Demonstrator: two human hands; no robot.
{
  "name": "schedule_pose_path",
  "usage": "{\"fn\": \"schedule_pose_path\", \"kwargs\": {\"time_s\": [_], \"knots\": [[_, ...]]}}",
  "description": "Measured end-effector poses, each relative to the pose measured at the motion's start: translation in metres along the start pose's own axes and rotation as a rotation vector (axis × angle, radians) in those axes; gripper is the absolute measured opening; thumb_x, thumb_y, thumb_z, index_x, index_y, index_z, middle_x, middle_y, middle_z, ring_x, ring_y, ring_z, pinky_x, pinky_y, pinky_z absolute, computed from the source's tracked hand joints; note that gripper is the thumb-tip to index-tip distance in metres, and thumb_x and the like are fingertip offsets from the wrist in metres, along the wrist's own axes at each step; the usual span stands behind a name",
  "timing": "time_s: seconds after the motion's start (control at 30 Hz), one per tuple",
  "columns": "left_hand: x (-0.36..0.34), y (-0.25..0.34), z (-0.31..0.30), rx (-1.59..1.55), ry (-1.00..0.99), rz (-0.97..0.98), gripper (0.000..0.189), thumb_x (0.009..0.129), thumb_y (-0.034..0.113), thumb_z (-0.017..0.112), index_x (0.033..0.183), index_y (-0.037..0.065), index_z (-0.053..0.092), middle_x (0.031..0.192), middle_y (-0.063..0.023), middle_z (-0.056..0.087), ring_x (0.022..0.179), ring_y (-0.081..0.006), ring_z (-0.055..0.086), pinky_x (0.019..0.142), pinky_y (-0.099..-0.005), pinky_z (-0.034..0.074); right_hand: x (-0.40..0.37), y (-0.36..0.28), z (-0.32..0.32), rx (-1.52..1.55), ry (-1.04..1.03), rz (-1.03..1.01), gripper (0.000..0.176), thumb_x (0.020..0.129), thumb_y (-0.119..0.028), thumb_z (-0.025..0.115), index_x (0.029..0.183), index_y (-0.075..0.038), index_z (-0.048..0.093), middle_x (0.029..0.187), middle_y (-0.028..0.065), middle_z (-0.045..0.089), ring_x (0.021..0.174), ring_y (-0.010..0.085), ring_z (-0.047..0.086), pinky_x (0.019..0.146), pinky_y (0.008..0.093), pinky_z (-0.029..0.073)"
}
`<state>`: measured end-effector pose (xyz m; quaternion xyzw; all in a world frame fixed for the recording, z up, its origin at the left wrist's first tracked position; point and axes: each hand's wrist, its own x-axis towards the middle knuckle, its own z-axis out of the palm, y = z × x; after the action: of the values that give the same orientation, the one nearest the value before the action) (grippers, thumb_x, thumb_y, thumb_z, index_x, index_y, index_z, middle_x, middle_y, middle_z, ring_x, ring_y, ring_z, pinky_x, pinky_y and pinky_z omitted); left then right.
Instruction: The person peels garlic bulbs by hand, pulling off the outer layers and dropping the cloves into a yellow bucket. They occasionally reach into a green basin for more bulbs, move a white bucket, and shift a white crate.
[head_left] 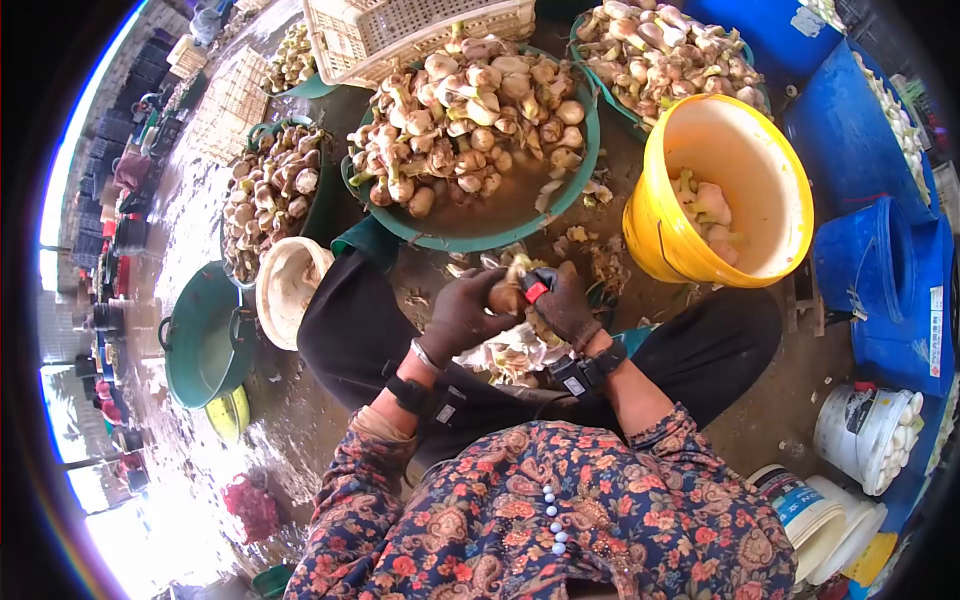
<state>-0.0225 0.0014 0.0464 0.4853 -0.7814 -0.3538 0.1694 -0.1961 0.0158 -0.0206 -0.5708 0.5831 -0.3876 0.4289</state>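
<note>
The brown-gloved left hand (468, 318) curls round a brown, rounded bulb (507, 297), just beside the dark-gloved right hand (563, 309), closed on a small red tool (537, 291) that could skid into the left hand should the bulb twist in its grip.

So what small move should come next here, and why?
Perhaps a short stroke with the red tool in the right hand: the left hand's bulb looks brown, while pale bulbs lie in the yellow bucket.

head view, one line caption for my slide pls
Left hand holding a bulb, right hand a red tool, near a yellow bucket.
</note>
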Motion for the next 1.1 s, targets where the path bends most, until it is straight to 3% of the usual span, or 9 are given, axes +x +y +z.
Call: {"fn": "schedule_pose_path", "kwargs": {"time_s": [0.13,0.27,0.37,0.5,0.63,0.7,0.83,0.97,1.1], "knots": [[-0.003,-0.002,-0.005,-0.347,-0.034,-0.025,0.061,0.065,0.02,0.078,0.115,-0.004,0.054,0.1,-0.0132,0.061,0.09,-0.0164,0.059,0.081,-0.0301,0.047,0.008,0.02,0.005,0.686,-0.175,0.268,0.028,0.086,-0.031,0.057,0.079,-0.004,0.063,0.054,-0.0003,0.052,0.045,0.0098,0.045,0.042,0.0275,0.035],[-0.005,-0.005,0.003,-0.427,0.014,-0.083,0.061,0.062,0.016,0.078,0.114,-0.003,0.055,0.103,-0.0136,0.06,0.094,-0.0191,0.058,0.083,-0.0316,0.047,0.008,0.002,-0.016,0.754,-0.185,0.504,0.032,0.086,-0.035,0.058,0.076,-0.005,0.062,0.052,0.0015,0.051,0.044,0.0118,0.046,0.043,0.0272,0.035],[-0.003,0.001,0.005,-0.081,0.057,0.012,0.062,0.058,0.02,0.078,0.112,-0.003,0.056,0.103,-0.0176,0.059,0.094,-0.0269,0.06,0.083,-0.0341,0.047,-0.004,0.008,0.006,0.061,0.113,-0.096,0.035,0.084,-0.035,0.059,0.071,-0.003,0.061,0.054,0.0115,0.055,0.047,0.0214,0.051,0.047,0.0354,0.038],[0.0,-0.011,0.007,-0.008,0.035,0.07,0.062,0.059,0.025,0.078,0.111,-0.003,0.057,0.103,-0.0167,0.06,0.092,-0.0266,0.061,0.082,-0.0333,0.047,-0.001,-0.003,-0.002,-0.08,-0.019,-0.006,0.033,0.084,-0.031,0.058,0.071,-0.002,0.061,0.058,0.0182,0.055,0.051,0.0258,0.053,0.052,0.0395,0.04],[0.001,-0.022,0.0,-0.358,-0.115,0.007,0.058,0.068,0.022,0.076,0.114,-0.005,0.054,0.104,-0.0103,0.061,0.092,-0.0148,0.057,0.08,-0.0281,0.047,-0.004,0.004,-0.005,0.057,-0.074,-0.024,0.031,0.086,-0.031,0.054,0.081,-0.003,0.064,0.066,0.0134,0.061,0.056,0.0189,0.056,0.053,0.0356,0.042],[-0.002,-0.014,-0.01,-0.921,-0.191,-0.287,0.061,0.068,0.018,0.077,0.118,-0.006,0.051,0.104,-0.0094,0.06,0.093,-0.0152,0.057,0.082,-0.0275,0.047,-0.006,-0.002,-0.019,0.687,-0.316,0.181,0.033,0.089,-0.035,0.049,0.094,-0.005,0.063,0.077,0.0047,0.063,0.062,0.0114,0.056,0.053,0.0291,0.044],[0.0,-0.013,0.032,-0.851,-0.01,-0.092,0.067,0.07,0.012,0.075,0.126,-0.003,0.043,0.117,-0.0098,0.054,0.107,-0.0155,0.051,0.089,-0.0298,0.044,0.001,-0.022,-0.008,1.048,-0.286,0.607,0.049,0.092,-0.049,0.04,0.109,-0.006,0.057,0.082,-0.0007,0.06,0.059,0.006,0.052,0.052,0.0211,0.043],[0.004,-0.009,0.028,-0.479,0.17,-0.011,0.078,0.068,0.011,0.078,0.131,-0.002,0.036,0.12,-0.0142,0.052,0.108,-0.0169,0.051,0.091,-0.0304,0.043,0.001,-0.005,-0.015,1.222,-0.458,0.606,0.049,0.092,-0.048,0.039,0.109,-0.005,0.055,0.077,-0.0015,0.058,0.055,0.005,0.048,0.048,0.0204,0.041],[0.004,-0.032,0.029,-0.184,0.001,-0.012,0.048,0.077,0.007,0.07,0.12,-0.001,0.051,0.101,-0.0117,0.063,0.096,-0.0158,0.057,0.083,-0.0278,0.046,0.017,0.055,0.012,1.121,-0.48,0.528,0.032,0.093,-0.03,0.048,0.11,-0.004,0.051,0.076,0.0013,0.057,0.057,0.0069,0.049,0.051,0.0209,0.043]]}}
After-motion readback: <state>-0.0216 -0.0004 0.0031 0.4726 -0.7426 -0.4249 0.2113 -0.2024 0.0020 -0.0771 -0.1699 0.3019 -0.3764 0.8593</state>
